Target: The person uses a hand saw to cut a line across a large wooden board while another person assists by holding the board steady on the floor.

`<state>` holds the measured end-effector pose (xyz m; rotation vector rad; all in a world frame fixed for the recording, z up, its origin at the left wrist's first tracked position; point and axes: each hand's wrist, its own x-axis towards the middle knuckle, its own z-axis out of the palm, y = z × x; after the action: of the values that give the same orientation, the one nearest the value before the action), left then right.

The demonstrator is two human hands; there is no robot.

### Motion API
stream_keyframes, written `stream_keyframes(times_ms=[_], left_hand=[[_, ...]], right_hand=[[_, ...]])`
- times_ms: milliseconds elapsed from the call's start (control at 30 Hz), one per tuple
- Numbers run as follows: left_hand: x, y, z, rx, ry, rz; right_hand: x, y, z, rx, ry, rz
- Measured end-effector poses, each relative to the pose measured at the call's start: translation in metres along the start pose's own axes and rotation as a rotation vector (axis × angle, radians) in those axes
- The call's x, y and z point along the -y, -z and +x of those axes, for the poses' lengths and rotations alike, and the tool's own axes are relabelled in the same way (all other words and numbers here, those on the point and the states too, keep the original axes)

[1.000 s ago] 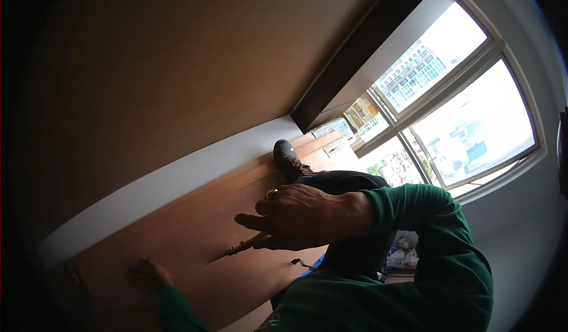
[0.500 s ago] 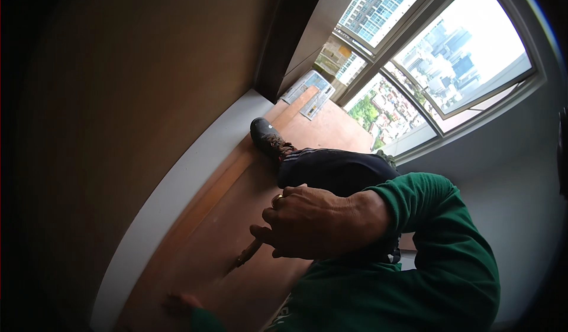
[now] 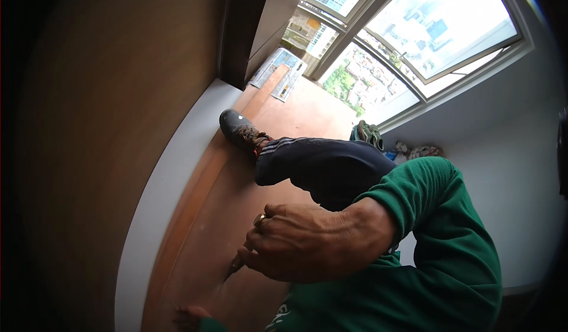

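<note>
My right hand [image 3: 302, 240], a ring on one finger, is curled closed over the reddish-brown floor [image 3: 219, 231]. From its fingers a slim tool [image 3: 234, 267] with a dark, narrow tip points down toward the floor; its kind is not clear, and most of it is hidden by the hand. At the lower left edge, my left hand [image 3: 190, 318] rests low at the floor, dim and partly cut off, its fingers stretched out and seemingly empty. An orange-brown strip [image 3: 192, 208] runs along the floor beside the white baseboard [image 3: 155, 214].
My leg stretches out to a dark shoe [image 3: 238, 128] against the strip. Newspaper sheets [image 3: 290, 83] lie by the window [image 3: 438, 30]. Sandals [image 3: 370, 134] and crumpled cloth [image 3: 425, 151] sit along the right wall. A large brown panel [image 3: 118, 125] rises on the left.
The view has shifted, so the window and shoe appear farther left and higher. My right hand sits slightly lower, with less of the tool showing. Sandals and cloth have come into sight.
</note>
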<state>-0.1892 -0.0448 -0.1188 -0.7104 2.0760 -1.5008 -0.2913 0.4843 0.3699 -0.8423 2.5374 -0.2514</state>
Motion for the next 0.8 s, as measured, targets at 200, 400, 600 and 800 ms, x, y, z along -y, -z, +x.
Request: stream_keyframes(times_ms=[200, 400, 600, 800], left_hand=[[-0.057, -0.072, 0.025, 0.001, 0.286, 1.095], [-0.043, -0.088, 0.033, 0.142, -0.051, 1.369], [-0.053, -0.07, 0.008, 0.039, -0.185, 1.443], [-0.037, -0.096, 0.038, 0.079, 0.084, 1.445]], right_hand=[[-0.002, -0.001, -0.004, -0.077, 0.0, -0.005], [-0.003, -0.001, -0.001, -0.092, 0.058, -0.002], [0.0, 0.0, -0.008, -0.001, -0.021, -0.017], [-0.005, -0.007, 0.001, -0.077, 0.062, -0.008]])
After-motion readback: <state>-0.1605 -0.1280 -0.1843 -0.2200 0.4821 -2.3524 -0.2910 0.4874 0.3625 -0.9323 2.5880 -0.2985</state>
